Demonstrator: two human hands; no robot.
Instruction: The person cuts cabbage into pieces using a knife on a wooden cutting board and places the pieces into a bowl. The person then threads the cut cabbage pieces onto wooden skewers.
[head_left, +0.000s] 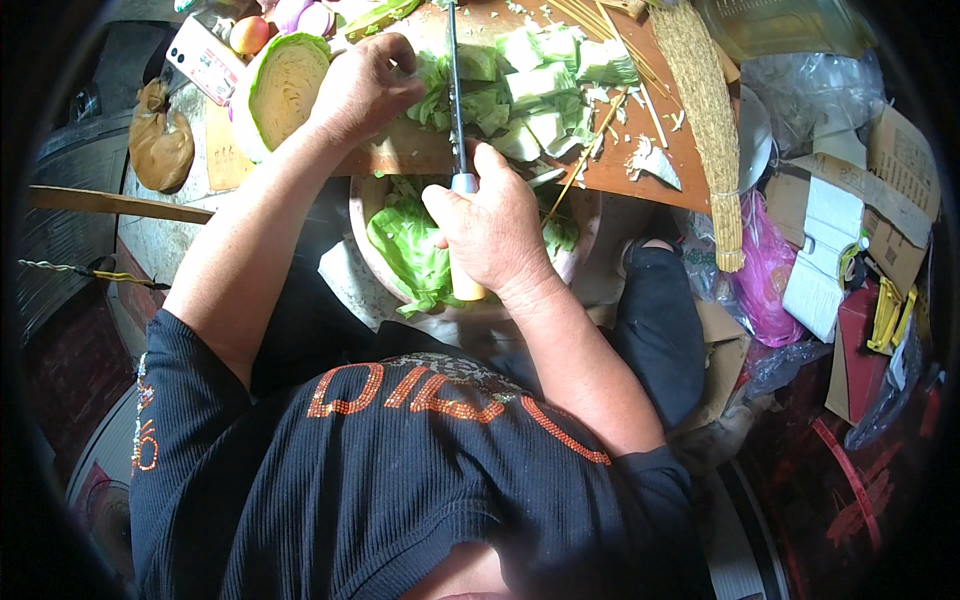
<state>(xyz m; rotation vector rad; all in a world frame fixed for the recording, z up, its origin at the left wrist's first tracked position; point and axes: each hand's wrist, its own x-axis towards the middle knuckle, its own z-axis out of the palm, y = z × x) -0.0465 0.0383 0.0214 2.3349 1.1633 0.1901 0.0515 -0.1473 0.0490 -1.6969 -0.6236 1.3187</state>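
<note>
My right hand (495, 217) grips the pale wooden handle (466, 281) of a knife, its blade (455, 82) seen nearly edge-on and pointing away from me over a wooden board (652, 176). Just left of the blade is my left hand (371, 86), fingers curled beside cut cabbage; whether it pinches anything cannot be seen. Chunks of chopped cabbage (544, 86) lie right of the blade. A cut cabbage half (289, 82) rests left of my left wrist, cut face showing. Below the board's near edge, a basin (362, 240) contains loose cabbage leaves (405, 244).
Thin wooden sticks (589, 150) and a straw brush (701, 112) lie at the board's right. A phone (206, 58), a reddish round fruit or vegetable (250, 34) and purple onions (315, 19) are at upper left. A dog (160, 142) lies curled on the floor. Cardboard (900, 157) and a pink bag (765, 277) crowd the right.
</note>
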